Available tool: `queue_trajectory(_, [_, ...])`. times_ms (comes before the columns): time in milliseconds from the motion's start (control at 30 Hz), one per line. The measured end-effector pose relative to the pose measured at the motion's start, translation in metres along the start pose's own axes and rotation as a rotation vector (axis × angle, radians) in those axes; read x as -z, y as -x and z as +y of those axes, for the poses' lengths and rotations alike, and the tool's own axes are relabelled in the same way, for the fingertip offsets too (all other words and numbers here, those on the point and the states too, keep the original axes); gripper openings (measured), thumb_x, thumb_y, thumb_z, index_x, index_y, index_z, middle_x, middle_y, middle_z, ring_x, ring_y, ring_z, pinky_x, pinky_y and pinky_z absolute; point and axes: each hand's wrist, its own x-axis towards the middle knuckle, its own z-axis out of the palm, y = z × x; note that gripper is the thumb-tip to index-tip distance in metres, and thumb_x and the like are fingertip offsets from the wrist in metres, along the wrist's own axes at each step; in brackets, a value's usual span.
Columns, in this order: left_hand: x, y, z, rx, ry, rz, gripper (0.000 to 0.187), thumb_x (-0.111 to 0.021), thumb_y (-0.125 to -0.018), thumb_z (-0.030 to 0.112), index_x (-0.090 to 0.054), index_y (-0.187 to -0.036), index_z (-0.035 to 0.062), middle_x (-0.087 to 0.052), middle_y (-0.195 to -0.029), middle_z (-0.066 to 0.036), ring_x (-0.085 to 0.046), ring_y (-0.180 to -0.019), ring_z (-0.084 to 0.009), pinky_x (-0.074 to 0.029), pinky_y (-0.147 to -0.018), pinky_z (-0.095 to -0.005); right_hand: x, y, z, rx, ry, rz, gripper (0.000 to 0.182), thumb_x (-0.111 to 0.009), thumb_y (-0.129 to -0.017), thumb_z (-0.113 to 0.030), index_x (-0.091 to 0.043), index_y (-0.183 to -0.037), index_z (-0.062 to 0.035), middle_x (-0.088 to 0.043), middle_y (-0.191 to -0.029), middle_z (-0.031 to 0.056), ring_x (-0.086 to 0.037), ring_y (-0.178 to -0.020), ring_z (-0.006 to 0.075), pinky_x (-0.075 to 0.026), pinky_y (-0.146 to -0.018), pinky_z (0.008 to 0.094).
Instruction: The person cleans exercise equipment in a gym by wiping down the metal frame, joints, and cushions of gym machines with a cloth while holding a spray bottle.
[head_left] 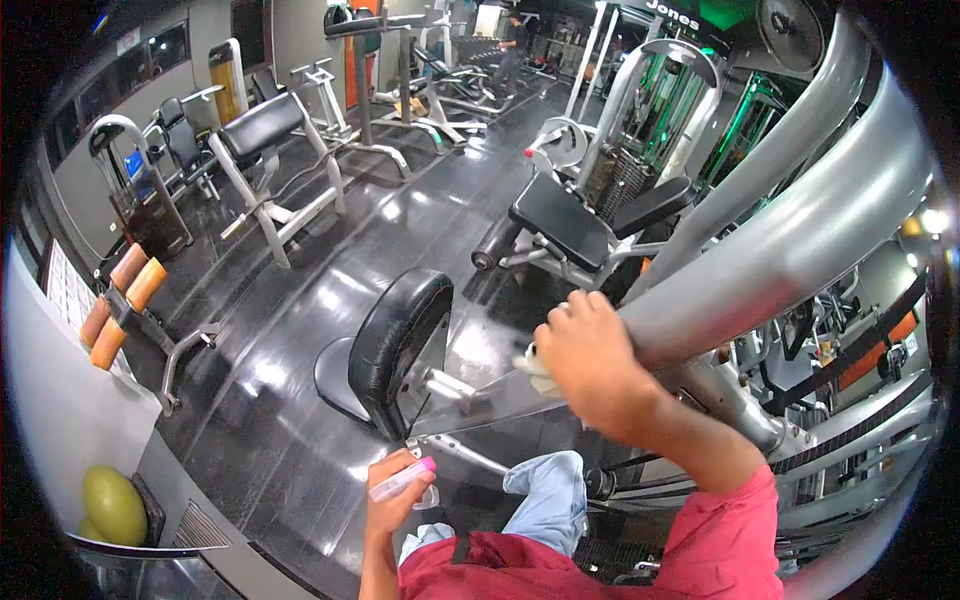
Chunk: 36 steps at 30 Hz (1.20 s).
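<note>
The bottle [400, 481] was in the left hand [390, 500], on the near side of the backrest [400, 345], with the fingers wrapped around it. Its long axis slanted across the hand, and its pink top [429, 464] pointed to the person's right and a little forward.

The right hand [590, 350] was to the right of the backrest, its fingers bent over a pale cloth [540, 372], part of which stuck out on the side toward the backrest. That hand was at the lower end of a thick grey tube [770, 260], whose long axis ran up and away to the right of the backrest. Whether the cloth itself touched the tube, I cannot tell.

A black seat [340, 385] lay just left of the backrest. The floor [370, 225] around the backrest was dark and glossy, with bright reflections.

The room was a gym. Left of the backrest were tan rollers [145, 285] and, nearer the person, a green ball [112, 503]. Beyond the backrest to the left was a curl stand [265, 125]; beyond it to the right, a weight stack [625, 185] and a sign [672, 13] reading "Jones". Another person [512, 45] stood far behind the backrest.
</note>
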Motion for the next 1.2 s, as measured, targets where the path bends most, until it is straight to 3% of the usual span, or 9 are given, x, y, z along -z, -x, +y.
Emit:
queue_trajectory(133, [-0.006,-0.005,-0.004,-0.010,-0.037,-0.048,0.025,-0.069,-0.081,0.021,-0.065,-0.069,-0.0006,-0.055,-0.060,-0.004,-0.050,-0.051,-0.0110,-0.036,-0.047,-0.0268,-0.048,0.000,-0.048,-0.020,0.192,0.134,0.021,-0.060,-0.081,-0.018,-0.074,-0.096,-0.0109,-0.063,-0.092,0.0035,-0.053,-0.095,0.0197,-0.036,-0.081,0.0351])
queue_trajectory(333, [-0.006,-0.011,0.000,0.022,0.079,-0.108,0.015,-0.071,-0.080,0.013,-0.066,-0.074,0.0000,-0.055,-0.066,-0.003,-0.050,-0.051,-0.0084,-0.035,-0.046,-0.0243,-0.156,-0.017,-0.092,0.327,0.032,0.476,0.019,-0.062,-0.074,-0.019,-0.075,-0.084,-0.0112,-0.064,-0.092,0.0024,-0.054,-0.098,0.0191,-0.039,-0.081,0.0298])
queue_trajectory(400, [-0.003,-0.009,-0.001,0.107,0.126,-0.052,0.015,-0.071,-0.081,0.013,-0.067,-0.074,0.0002,-0.056,-0.066,-0.002,-0.051,-0.051,-0.0082,-0.035,-0.046,-0.0238,-0.140,-0.010,-0.085,0.320,-0.086,0.405,0.013,-0.061,-0.075,-0.021,-0.071,-0.074,-0.0129,-0.062,-0.090,0.0014,-0.054,-0.097,0.0185,-0.040,-0.078,0.0291])
queue_trajectory(533, [0.004,-0.010,-0.005,0.097,0.094,-0.023,0.015,-0.071,-0.080,0.013,-0.068,-0.075,-0.0008,-0.055,-0.063,-0.002,-0.050,-0.049,-0.0081,-0.036,-0.046,-0.0241,-0.068,0.029,-0.052,0.280,-0.211,0.146,0.014,-0.060,-0.076,-0.020,-0.070,-0.081,-0.0119,-0.060,-0.092,0.0014,-0.052,-0.098,0.0182,-0.040,-0.078,0.0288])
queue_trajectory(767, [0.005,-0.022,-0.005,0.140,0.049,-0.030,0.016,-0.070,-0.080,0.013,-0.067,-0.073,-0.0013,-0.055,-0.061,-0.003,-0.050,-0.049,-0.0082,-0.035,-0.045,-0.0249,-0.031,0.068,-0.039,0.053,-0.141,0.322,0.015,-0.061,-0.073,-0.019,-0.071,-0.080,-0.0097,-0.056,-0.088,0.0042,-0.049,-0.094,0.0204,-0.038,-0.080,0.0320])
queue_trajectory(833, [0.000,-0.027,0.000,0.119,0.023,-0.060,0.016,-0.070,-0.080,0.012,-0.066,-0.073,-0.0017,-0.055,-0.062,-0.003,-0.050,-0.049,-0.0082,-0.035,-0.044,-0.0248,-0.027,0.069,-0.042,0.008,-0.163,0.236,0.025,-0.059,-0.076,-0.019,-0.070,-0.093,-0.0053,-0.058,-0.093,0.0039,-0.052,-0.096,0.0198,-0.040,-0.079,0.0296])
queue_trajectory(967, [-0.007,-0.033,-0.006,0.014,0.007,-0.112,0.016,-0.070,-0.081,0.012,-0.066,-0.073,-0.0018,-0.054,-0.063,-0.003,-0.050,-0.049,-0.0080,-0.034,-0.044,-0.0247,-0.071,0.039,-0.066,0.075,-0.077,0.215,0.025,-0.059,-0.075,-0.020,-0.072,-0.090,-0.0041,-0.060,-0.094,0.0050,-0.053,-0.096,0.0203,-0.040,-0.079,0.0291])
queue_trajectory(1067, [-0.013,-0.036,0.003,0.042,0.023,-0.128,0.017,-0.070,-0.082,0.012,-0.065,-0.074,-0.0017,-0.055,-0.064,-0.004,-0.050,-0.050,-0.0081,-0.035,-0.045,-0.0247,-0.116,0.017,-0.090,0.158,0.045,0.407,0.022,-0.060,-0.074,-0.020,-0.073,-0.082,-0.0053,-0.062,-0.093,0.0043,-0.053,-0.096,0.0203,-0.040,-0.079,0.0298])
queue_trajectory(1200, [-0.014,-0.034,0.000,0.053,0.040,-0.154,0.017,-0.070,-0.083,0.012,-0.065,-0.074,-0.0017,-0.055,-0.065,-0.004,-0.050,-0.050,-0.0082,-0.035,-0.045,-0.0246,-0.136,0.008,-0.107,0.247,-0.050,0.198,0.016,-0.066,-0.075,-0.025,-0.075,-0.084,-0.0150,-0.068,-0.099,0.0035,-0.055,-0.108,0.0220,-0.039,-0.088,0.0312])
